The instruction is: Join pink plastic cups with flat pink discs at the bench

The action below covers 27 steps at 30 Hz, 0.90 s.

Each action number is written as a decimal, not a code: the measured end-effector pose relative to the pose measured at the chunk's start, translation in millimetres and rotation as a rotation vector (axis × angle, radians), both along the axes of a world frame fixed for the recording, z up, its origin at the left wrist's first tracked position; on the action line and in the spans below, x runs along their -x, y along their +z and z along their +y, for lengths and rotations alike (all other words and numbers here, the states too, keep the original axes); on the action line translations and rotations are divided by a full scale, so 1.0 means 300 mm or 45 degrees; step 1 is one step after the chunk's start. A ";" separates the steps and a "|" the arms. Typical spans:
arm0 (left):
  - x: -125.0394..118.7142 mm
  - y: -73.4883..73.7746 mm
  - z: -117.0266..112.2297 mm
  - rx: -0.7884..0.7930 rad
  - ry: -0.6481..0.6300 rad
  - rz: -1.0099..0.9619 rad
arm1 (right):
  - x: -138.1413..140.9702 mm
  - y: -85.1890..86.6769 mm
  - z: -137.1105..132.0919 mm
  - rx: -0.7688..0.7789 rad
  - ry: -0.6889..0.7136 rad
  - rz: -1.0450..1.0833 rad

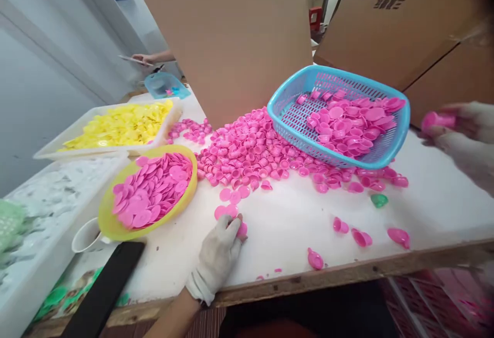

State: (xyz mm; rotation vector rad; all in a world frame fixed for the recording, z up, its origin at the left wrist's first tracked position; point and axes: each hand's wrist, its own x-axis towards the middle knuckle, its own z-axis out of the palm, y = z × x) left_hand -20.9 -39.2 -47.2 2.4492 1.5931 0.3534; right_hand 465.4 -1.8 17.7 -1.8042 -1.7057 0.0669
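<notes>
Work is judged partway: pink parts (347,122) are held in the blue basket (403,122); many loose pink cups (250,147) are left on the table (278,214).
A flat, round pink disc (242,229) is pinched by the left hand (219,253), fingertips closed, at the table surface; a blurred, cylindrical pink piece (443,120) is gripped in the curled fingers of the right hand (469,140), to the right of the blue basket.

The small pink cups (249,147) appear to be of smooth, slightly glossy plastic, the blue basket (304,142) of glossy plastic also, the white gloves (218,253) of matt cloth, the tall carton (239,34) of matt cardboard, and the table edge (335,274) of rough wood.
</notes>
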 end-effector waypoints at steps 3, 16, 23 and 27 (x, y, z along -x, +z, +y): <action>-0.016 0.009 0.007 0.026 -0.006 0.120 | 0.212 0.178 0.017 -0.116 -0.433 -0.105; -0.041 0.048 -0.026 0.846 0.390 -0.970 | 0.732 -0.129 -0.275 0.982 0.616 -0.094; -0.112 0.110 -0.010 0.994 0.367 -1.327 | 0.851 -0.082 -0.171 0.736 0.620 0.268; -0.166 0.157 0.010 1.065 0.227 -1.345 | 0.858 -0.033 -0.143 0.852 0.643 0.826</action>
